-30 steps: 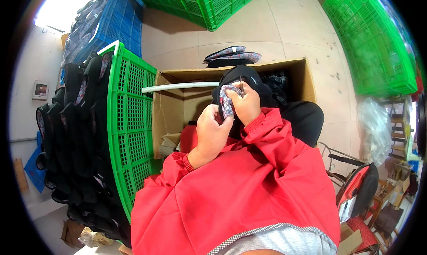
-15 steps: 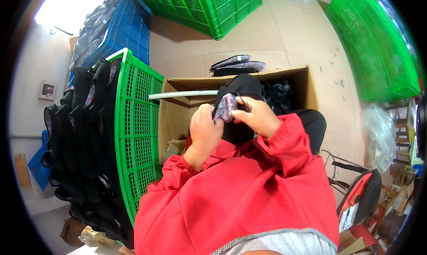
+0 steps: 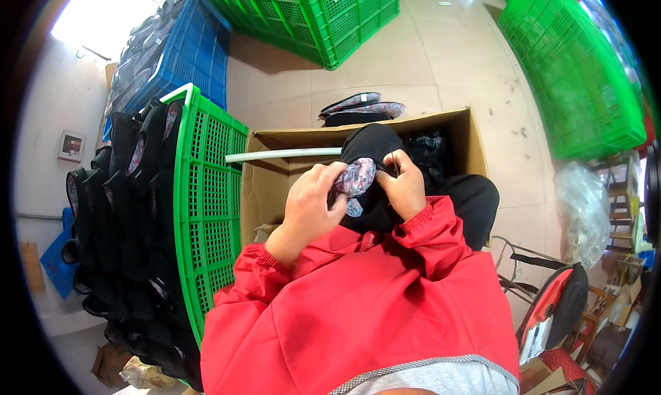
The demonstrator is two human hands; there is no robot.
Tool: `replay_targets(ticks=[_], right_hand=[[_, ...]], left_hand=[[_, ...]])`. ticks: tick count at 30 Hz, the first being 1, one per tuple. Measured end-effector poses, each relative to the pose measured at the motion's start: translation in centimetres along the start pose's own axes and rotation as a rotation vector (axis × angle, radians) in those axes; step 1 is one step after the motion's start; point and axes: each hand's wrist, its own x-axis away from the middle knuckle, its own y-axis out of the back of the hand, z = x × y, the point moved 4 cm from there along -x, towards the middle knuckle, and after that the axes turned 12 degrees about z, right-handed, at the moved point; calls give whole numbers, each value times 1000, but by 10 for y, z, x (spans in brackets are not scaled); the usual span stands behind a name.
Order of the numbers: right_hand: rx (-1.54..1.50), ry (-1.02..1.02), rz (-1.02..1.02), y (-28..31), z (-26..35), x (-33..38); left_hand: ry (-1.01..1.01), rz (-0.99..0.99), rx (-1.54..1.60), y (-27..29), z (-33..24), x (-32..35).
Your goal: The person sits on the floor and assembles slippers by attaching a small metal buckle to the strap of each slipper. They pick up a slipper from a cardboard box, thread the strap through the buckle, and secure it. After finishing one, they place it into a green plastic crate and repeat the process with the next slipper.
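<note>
Floral-speckled cloth in grey, red and blue covers the small curled piece between the two hands, set before the dark trouser knee. The left hand grips this piece along its left side, thumb at the near edge and fingers at the far one, while a paler end pokes out at its near side. Just right of the piece is the right hand, thumb and forefinger bent close together; whether they pinch something thin, or touch the piece, I cannot tell. Both arms wear a red garment. An open cardboard box stands around the knee, with a pale tube reaching across its left side. Beyond the box's far edge, a few dark, floral-lined items lie stacked on the tiled floor. To the left stands a green crate, with black shoes packed in rows. Far left is a blue crate.
</note>
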Motion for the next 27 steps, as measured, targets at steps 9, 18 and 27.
replay_targets(ticks=[9,18,27], right_hand=[[-139,-75,-34,-4,-15,5],[-290,11,21,-1,-6,3],[-414,-67,78,-24,-15,-7]], left_hand=[[-184,-47,-388,-35,-11,3],[-144,-173,-339,-48,21,-42],[65,78,-686,-51,50,-115]])
